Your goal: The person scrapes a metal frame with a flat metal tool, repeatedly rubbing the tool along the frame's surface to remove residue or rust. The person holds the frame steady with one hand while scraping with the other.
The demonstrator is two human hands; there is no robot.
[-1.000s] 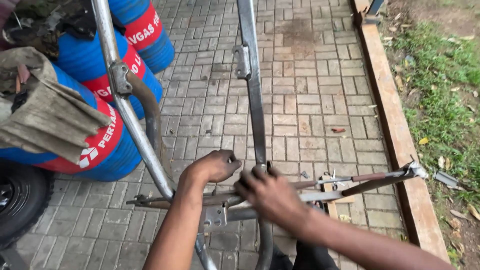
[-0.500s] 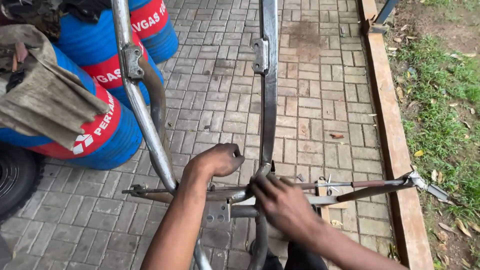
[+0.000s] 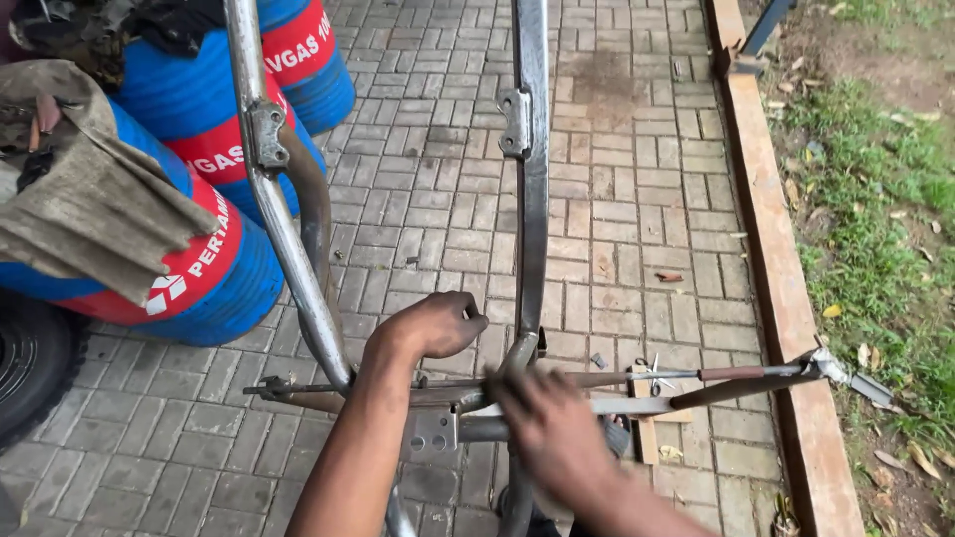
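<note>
A bare metal tube frame with two long rails (image 3: 532, 199) runs away from me over the brick paving. My left hand (image 3: 428, 326) is closed in a loose fist between the two rails, just above a thin rod (image 3: 637, 376) that lies across the frame. My right hand (image 3: 552, 433), blurred by motion, rests on the cross tube and the rod near the right rail's bend. Whether it grips the rod or only presses on it I cannot tell. The rod's far end carries a dark handle (image 3: 746, 374) reaching to the kerb.
Blue and red drums (image 3: 214, 268) stand at left, one draped with a dirty cloth (image 3: 95, 204). A black tyre (image 3: 30, 368) sits at lower left. A wooden kerb (image 3: 781, 288) borders grass at right. A small wood block (image 3: 652, 423) lies under the rod.
The view has shifted slightly and come closer. My right hand has slid down and left along the cross tube. My left hand stays in about the same spot.
</note>
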